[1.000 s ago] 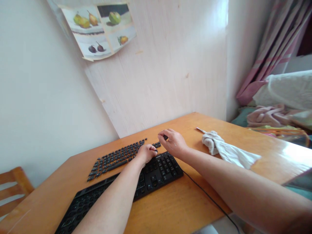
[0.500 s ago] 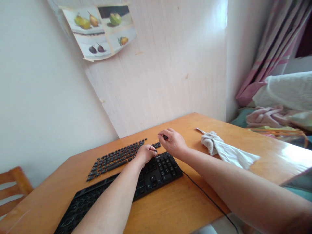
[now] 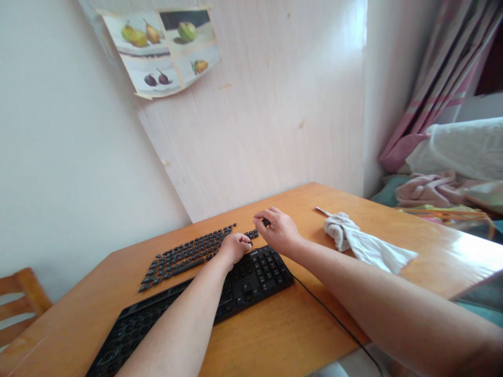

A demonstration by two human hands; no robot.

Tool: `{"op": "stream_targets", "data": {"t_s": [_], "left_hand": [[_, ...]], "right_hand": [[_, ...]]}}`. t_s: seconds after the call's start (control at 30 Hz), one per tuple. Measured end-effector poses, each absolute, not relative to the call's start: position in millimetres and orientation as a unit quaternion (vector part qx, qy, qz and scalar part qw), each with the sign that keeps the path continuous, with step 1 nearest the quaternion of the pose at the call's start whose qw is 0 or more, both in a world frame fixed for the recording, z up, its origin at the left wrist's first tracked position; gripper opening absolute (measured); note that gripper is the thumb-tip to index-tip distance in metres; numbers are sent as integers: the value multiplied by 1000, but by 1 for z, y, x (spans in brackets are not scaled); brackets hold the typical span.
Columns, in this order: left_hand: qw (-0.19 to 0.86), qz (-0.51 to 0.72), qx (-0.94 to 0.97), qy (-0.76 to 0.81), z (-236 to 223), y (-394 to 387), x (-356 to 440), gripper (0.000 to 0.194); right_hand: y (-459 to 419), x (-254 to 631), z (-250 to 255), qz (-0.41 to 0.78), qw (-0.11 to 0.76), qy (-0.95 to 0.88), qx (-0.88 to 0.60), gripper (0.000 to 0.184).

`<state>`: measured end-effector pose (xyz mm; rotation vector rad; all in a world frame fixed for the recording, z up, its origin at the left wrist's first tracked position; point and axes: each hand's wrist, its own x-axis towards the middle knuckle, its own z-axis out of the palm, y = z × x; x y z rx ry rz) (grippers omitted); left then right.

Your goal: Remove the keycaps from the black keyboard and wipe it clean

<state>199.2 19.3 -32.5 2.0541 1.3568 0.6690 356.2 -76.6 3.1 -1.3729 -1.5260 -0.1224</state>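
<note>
Pale walls and a light wooden board [image 3: 267, 131] rise behind an orange-brown table [image 3: 275, 327]. On the board hangs a sheet of fruit pictures [image 3: 178, 55], its four panels showing pears, a green fruit, two dark fruits and a small yellow-orange one. At the far left stands the back of a wooden chair [image 3: 29, 290]; at the far right a pink and grey curtain [image 3: 428, 89] falls beside a white cover [image 3: 456, 146] and a crumpled pink blanket [image 3: 420, 189].

On the table, a black keyboard [image 3: 245, 293] lies at a slant beneath the person's left forearm. Its number pad [image 3: 271, 269] has keys in place, while many spots on its left part look stripped of their caps. Just beyond it, loose black keys [image 3: 186, 251] lie in rows, with a smaller cluster [image 3: 251, 234] between the two hands.

The left hand [image 3: 236, 247] is above the keyboard's far edge, thumb and fingertips pinched together on a small dark piece [image 3: 250, 243]. The right hand [image 3: 277, 229] is a little farther off, beside the small cluster, its fingers curled toward the thumb around a dark object [image 3: 266, 222]; too little of that object shows to tell what it is.

From the keyboard's right end a black cable [image 3: 332, 309] runs toward the table's near edge. Farther right lie a bunched greyish cloth [image 3: 338, 229] with a thin stick [image 3: 323, 211] poking out beyond it, and a white cloth [image 3: 381, 254] spread next to it.
</note>
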Motion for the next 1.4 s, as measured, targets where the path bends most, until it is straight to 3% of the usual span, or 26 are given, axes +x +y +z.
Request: {"op": "stream_targets", "data": {"t_s": [0.3,0.47,0.6,0.73,0.87,1.03,1.2,1.4], "left_hand": [[294,292,762,497,-34,19,199,13],[304,349,747,477,-23,14,195,17],[315,386,733,463,-17,9,181,24],[340,419,705,461,-12,-1,160,25],[358,434,688,459,-6,-18,143,22],[372,441,679,455,-10,-32,134,21],[384,444,676,445,-20,-31,132,26],[369,432,690,447,-20,-35,134,24]], "right_hand": [[-74,357,2,-49,524,-633,-569,19],[-74,353,4,13,554,-610,-566,11],[-76,345,4,138,567,-611,-534,15],[-83,335,5,319,535,-598,-505,16],[-98,326,11,420,490,-596,-477,16],[-119,317,19,380,390,-687,-481,32],[-132,308,16,365,310,-729,-489,23],[-134,302,7,336,284,-742,-506,21]]}}
